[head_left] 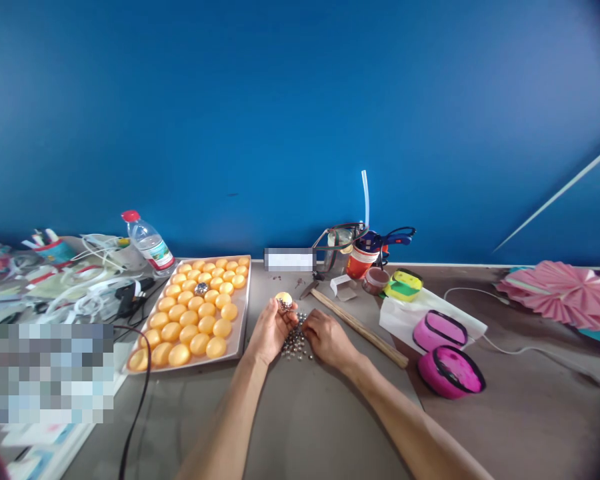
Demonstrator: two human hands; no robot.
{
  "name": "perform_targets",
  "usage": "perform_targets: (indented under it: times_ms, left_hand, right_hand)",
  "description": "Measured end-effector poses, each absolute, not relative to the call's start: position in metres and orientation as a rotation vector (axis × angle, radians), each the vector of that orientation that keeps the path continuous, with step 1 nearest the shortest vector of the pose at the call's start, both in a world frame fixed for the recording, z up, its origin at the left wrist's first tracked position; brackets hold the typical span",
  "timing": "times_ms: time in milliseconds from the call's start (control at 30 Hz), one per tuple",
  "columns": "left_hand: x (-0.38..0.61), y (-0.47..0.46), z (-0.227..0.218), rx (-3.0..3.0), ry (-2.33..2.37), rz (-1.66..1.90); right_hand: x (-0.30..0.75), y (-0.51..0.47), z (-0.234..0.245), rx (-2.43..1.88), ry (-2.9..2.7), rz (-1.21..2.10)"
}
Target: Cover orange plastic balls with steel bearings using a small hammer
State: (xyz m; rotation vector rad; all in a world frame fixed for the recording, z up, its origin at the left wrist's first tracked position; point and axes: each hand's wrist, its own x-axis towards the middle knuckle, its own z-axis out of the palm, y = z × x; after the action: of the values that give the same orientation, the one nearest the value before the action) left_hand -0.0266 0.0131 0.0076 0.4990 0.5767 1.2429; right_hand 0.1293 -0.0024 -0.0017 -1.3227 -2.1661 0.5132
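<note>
My left hand (269, 333) is closed around a yellow-orange ball (283, 297), its lower part covered with small shiny silver pieces. Beside it, my right hand (329, 339) reaches into a loose pile of small silver beads or studs (295, 345) on the table. The right fingers are bent and pressed together; whatever they pinch is hidden. Left of my hands, a shallow white tray (241, 313) holds many orange balls (199, 345) in rows. Among them sits one ball covered in silver pieces (201, 289).
A hammer with a wooden handle (365, 332) lies right of my hands. Behind are a glass jar (336, 250), a red cup (361, 262) and a blue-handled tool (399, 237). Pink containers (450, 373) stand at right. A water bottle (150, 243) and cable clutter lie left.
</note>
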Motion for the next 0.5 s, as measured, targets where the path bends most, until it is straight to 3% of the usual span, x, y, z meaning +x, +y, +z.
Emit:
perform_targets:
  times_ms: [500]
  left_hand:
    - [-0.0252,0.0113,0.0117,0.515,0.578,1.234]
  right_hand:
    - [0.1291,-0.0038,0.0074,-1.243,-1.839,0.904]
